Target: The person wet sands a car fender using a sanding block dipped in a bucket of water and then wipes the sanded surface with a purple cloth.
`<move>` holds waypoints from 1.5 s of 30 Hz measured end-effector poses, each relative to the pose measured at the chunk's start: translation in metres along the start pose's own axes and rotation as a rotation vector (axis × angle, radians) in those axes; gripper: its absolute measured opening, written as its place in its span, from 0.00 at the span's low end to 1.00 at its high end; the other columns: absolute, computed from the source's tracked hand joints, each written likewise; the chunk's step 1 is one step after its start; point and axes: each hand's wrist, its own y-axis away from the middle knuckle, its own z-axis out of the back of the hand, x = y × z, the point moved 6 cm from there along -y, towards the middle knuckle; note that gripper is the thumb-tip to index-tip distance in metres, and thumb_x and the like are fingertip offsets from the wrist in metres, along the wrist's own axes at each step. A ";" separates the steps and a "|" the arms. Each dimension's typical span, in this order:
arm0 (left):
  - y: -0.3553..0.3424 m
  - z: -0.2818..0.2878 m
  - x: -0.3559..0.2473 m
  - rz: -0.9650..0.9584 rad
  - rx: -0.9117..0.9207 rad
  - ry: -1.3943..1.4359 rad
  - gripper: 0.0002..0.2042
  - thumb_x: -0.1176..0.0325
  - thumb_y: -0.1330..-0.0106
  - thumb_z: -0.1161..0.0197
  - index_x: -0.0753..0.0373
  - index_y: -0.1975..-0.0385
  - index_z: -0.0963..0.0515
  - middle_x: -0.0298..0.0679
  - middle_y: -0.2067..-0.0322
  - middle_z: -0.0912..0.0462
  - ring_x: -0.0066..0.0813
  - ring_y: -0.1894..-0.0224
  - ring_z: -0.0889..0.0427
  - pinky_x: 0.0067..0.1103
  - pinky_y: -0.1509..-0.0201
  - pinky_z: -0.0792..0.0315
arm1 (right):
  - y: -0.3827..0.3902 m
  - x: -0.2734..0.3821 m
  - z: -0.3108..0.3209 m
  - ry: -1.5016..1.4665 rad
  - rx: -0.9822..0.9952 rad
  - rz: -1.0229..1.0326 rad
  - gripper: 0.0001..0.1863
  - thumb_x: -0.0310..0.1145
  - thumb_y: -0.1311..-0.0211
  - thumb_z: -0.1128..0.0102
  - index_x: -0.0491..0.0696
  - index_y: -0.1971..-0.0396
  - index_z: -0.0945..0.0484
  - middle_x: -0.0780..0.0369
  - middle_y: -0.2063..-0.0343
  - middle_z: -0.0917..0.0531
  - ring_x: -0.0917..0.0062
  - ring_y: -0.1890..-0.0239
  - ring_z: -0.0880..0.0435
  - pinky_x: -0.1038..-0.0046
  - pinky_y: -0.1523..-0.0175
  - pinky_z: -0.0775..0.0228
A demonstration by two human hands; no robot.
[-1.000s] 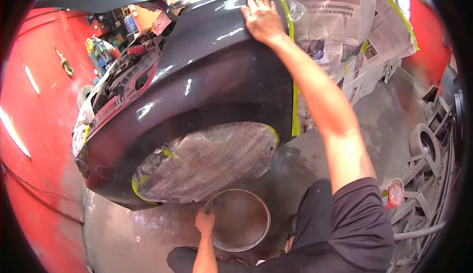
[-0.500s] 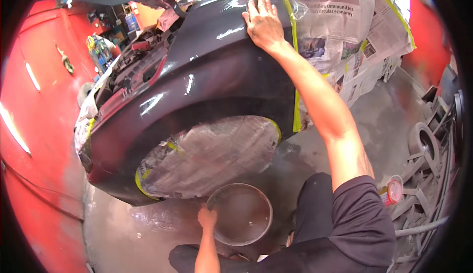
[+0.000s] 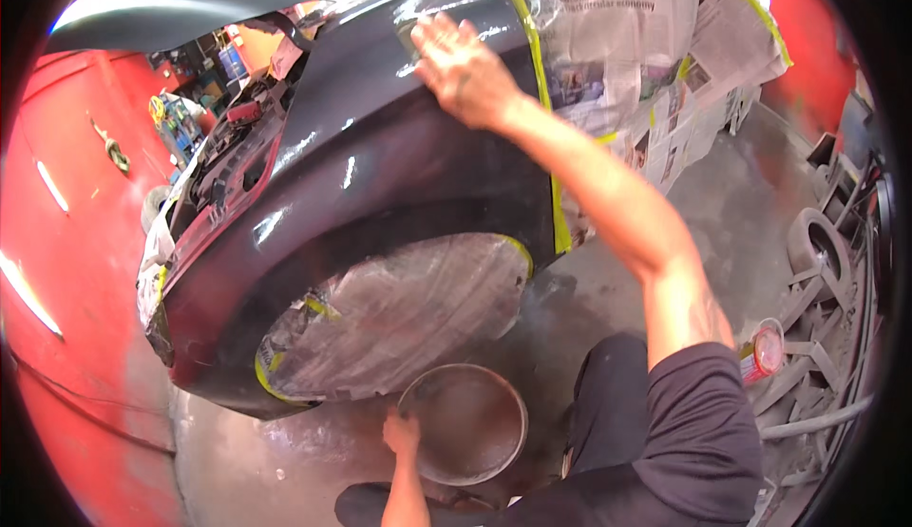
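Note:
My right hand (image 3: 461, 76) lies with fingers extended on the dark fender (image 3: 361, 175), pressing a small grey pad (image 3: 410, 40) that is mostly hidden beneath them. Wet-looking streaks shine around it. My left hand (image 3: 402, 432), fingers curled, holds the near left rim of a round metal basin (image 3: 465, 427) containing murky liquid, on the floor below the wheel arch. The arch is covered with crumpled paper (image 3: 389, 308) edged in yellow tape (image 3: 521, 251). A strip of the same tape (image 3: 538, 80) runs along the fender's right edge.
Newspaper (image 3: 617, 42) masks the body at right. A raised panel (image 3: 180, 9) hangs over the exposed front compartment (image 3: 228, 156). A red wall (image 3: 85, 204) stands at left. Grey tires (image 3: 817, 251), metal scrap and a red-labelled can (image 3: 760, 356) lie at right.
My right hand has moved left and down across the fender from near its upper right edge. My left hand stays at the basin. The view has shifted slightly.

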 end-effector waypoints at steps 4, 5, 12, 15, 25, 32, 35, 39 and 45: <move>0.003 -0.012 -0.036 -0.012 0.024 0.010 0.17 0.58 0.37 0.38 0.64 0.55 0.22 0.58 0.65 0.13 0.64 0.59 0.14 0.51 0.52 0.22 | -0.007 -0.126 0.006 0.149 -0.033 -0.271 0.32 0.48 0.19 0.58 0.40 0.27 0.36 0.51 0.25 0.35 0.56 0.23 0.38 0.55 0.21 0.49; 0.003 -0.010 -0.032 -0.014 0.028 -0.007 0.17 0.58 0.37 0.37 0.64 0.55 0.22 0.59 0.65 0.13 0.65 0.59 0.14 0.51 0.52 0.22 | -0.009 -0.124 0.002 0.134 0.010 -0.315 0.33 0.49 0.19 0.60 0.41 0.26 0.37 0.51 0.24 0.37 0.57 0.22 0.41 0.54 0.20 0.52; 0.005 0.000 -0.023 -0.003 -0.004 0.032 0.18 0.55 0.36 0.35 0.65 0.57 0.21 0.59 0.65 0.13 0.65 0.59 0.14 0.51 0.52 0.22 | 0.003 -0.021 -0.011 0.064 0.049 -0.228 0.31 0.50 0.20 0.55 0.37 0.34 0.29 0.42 0.29 0.32 0.47 0.25 0.36 0.49 0.22 0.47; 0.002 -0.003 -0.025 -0.013 0.006 0.018 0.18 0.55 0.36 0.35 0.65 0.57 0.21 0.59 0.65 0.13 0.65 0.59 0.14 0.51 0.52 0.22 | -0.002 -0.075 -0.003 -0.036 -0.026 -0.237 0.34 0.51 0.19 0.59 0.37 0.30 0.34 0.45 0.27 0.35 0.49 0.23 0.40 0.47 0.21 0.52; 0.000 -0.011 -0.025 0.036 0.013 0.023 0.19 0.55 0.37 0.34 0.63 0.54 0.21 0.58 0.64 0.13 0.62 0.59 0.13 0.50 0.52 0.22 | -0.004 -0.118 0.002 0.153 0.081 -0.261 0.33 0.50 0.19 0.60 0.39 0.29 0.33 0.46 0.27 0.34 0.56 0.23 0.38 0.47 0.22 0.49; -0.001 -0.008 -0.014 0.009 0.005 -0.053 0.20 0.56 0.38 0.33 0.62 0.53 0.21 0.57 0.65 0.13 0.62 0.59 0.13 0.49 0.52 0.21 | 0.030 -0.018 0.007 0.003 -0.036 -0.160 0.30 0.48 0.20 0.56 0.39 0.32 0.30 0.48 0.29 0.30 0.53 0.25 0.34 0.47 0.23 0.44; 0.000 -0.010 -0.033 0.001 0.010 -0.031 0.20 0.56 0.38 0.33 0.63 0.53 0.21 0.57 0.66 0.13 0.62 0.59 0.13 0.49 0.53 0.21 | 0.020 -0.083 0.017 0.145 0.019 -0.174 0.28 0.46 0.20 0.56 0.42 0.32 0.29 0.51 0.28 0.30 0.56 0.24 0.35 0.48 0.23 0.45; -0.003 -0.021 -0.018 0.049 0.096 0.056 0.20 0.56 0.37 0.33 0.66 0.53 0.21 0.59 0.65 0.13 0.63 0.58 0.13 0.50 0.52 0.22 | 0.017 -0.040 0.009 0.145 -0.036 -0.328 0.32 0.48 0.21 0.55 0.36 0.33 0.30 0.44 0.29 0.31 0.48 0.24 0.37 0.49 0.23 0.46; 0.006 -0.005 -0.028 -0.048 0.018 0.029 0.19 0.57 0.37 0.33 0.67 0.56 0.21 0.59 0.64 0.13 0.64 0.58 0.13 0.50 0.52 0.22 | 0.061 -0.060 0.020 0.109 -0.077 -0.254 0.29 0.44 0.20 0.54 0.41 0.30 0.30 0.53 0.27 0.31 0.58 0.23 0.37 0.46 0.21 0.52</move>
